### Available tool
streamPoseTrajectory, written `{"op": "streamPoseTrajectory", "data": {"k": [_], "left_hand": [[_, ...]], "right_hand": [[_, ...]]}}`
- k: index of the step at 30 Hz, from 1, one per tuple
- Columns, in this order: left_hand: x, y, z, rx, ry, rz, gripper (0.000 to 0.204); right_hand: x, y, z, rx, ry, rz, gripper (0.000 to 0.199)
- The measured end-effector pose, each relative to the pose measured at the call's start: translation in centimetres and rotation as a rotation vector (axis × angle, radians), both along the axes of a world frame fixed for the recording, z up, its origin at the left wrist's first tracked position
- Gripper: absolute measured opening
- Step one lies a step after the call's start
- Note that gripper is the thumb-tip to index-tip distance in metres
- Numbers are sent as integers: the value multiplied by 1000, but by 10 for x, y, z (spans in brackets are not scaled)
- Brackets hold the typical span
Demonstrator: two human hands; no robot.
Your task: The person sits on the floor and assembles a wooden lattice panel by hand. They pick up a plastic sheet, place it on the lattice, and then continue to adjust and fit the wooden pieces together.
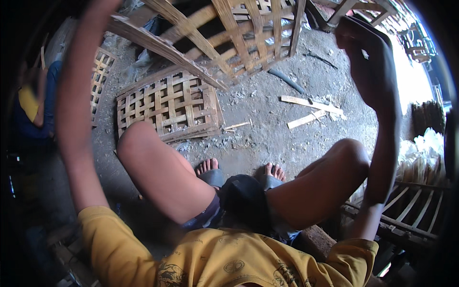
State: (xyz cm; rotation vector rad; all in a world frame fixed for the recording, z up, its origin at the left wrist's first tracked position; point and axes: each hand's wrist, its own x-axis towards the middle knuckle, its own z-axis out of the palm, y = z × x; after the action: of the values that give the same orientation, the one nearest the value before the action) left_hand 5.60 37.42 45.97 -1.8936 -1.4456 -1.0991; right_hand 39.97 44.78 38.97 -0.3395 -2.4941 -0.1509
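Honestly, we can't tell either grip. Left of our right hand (375, 67), the slatted panel (233, 33) looks light, easiest edge-held.

Beneath me spreads a rough, grey, debris-littered floor (239, 146). Harsh white daylight (405, 71) glares in on my right; deep shadow (36, 191) darkens my far left.

Dim light, glare (404, 79) upper right, right hand (369, 64) shadowed, edges bent, left rim perhaps blurred
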Motion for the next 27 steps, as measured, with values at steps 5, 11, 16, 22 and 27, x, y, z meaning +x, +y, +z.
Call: {"op": "streamPoseTrajectory", "data": {"k": [5,11,16,22,27], "left_hand": [[119,42,-120,-30,405,-61,21],[152,60,-60,-477,451,126,37],[85,55,-86,-465,142,16,36],[121,88,-98,-459,221,77,41],[110,114,-92,-443,249,185,48]], "right_hand": [[-7,-20,-56,-394,62,329,17],[5,2,-54,-716,86,248,21],[-4,10,-63,-696,256,339,22],[-77,1,-83,-647,424,549,23],[-101,2,-86,-759,328,627,25]]}}
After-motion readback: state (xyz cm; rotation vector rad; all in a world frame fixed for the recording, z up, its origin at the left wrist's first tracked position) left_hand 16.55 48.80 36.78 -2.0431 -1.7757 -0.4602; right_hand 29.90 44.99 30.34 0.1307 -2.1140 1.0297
